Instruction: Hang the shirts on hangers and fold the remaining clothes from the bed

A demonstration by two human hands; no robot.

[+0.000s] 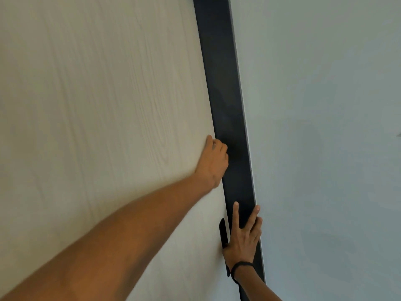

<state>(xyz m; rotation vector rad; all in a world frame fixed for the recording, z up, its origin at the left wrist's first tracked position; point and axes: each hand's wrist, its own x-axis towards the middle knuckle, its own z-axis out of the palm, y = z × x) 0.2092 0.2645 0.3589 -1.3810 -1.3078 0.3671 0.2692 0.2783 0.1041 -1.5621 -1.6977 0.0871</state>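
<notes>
Pale wood-grain door (104, 109): left hand (213, 161) apparently clenched on its edge, right hand (244, 235) flat, released.

Single head-worn view, looking forward and tilted, very close to a pale wood-grain door (97, 105) filling the left and centre of the frame; dark vertical strip (225, 94) running from top centre to lower right; grey wall (325, 105) across the right; left hand (213, 161) at centre, right hand (242, 237) at lower right, both within arm's reach; no second view to overlap.
</notes>
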